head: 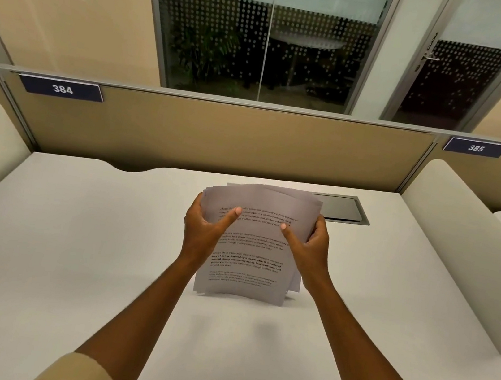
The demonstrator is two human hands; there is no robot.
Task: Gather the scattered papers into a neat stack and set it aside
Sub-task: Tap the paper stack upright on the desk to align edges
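White printed paper sheets (253, 249), loosely bunched with uneven edges, stand upright at the centre of the frame, their lower edge on or just above the pale grey desk (72, 244). Left hand (203, 235) and right hand (311, 251) grip the bunch's two sides, thumbs pressed on the front page, fingers wrapped behind. Beyond the sheets, a dark rectangular hatch (342, 208) sits in the desk, below a tan partition panel (217, 139).

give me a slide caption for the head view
Left hand and right hand hold a sheaf of printed papers upright on a white desk, edges not yet squared.
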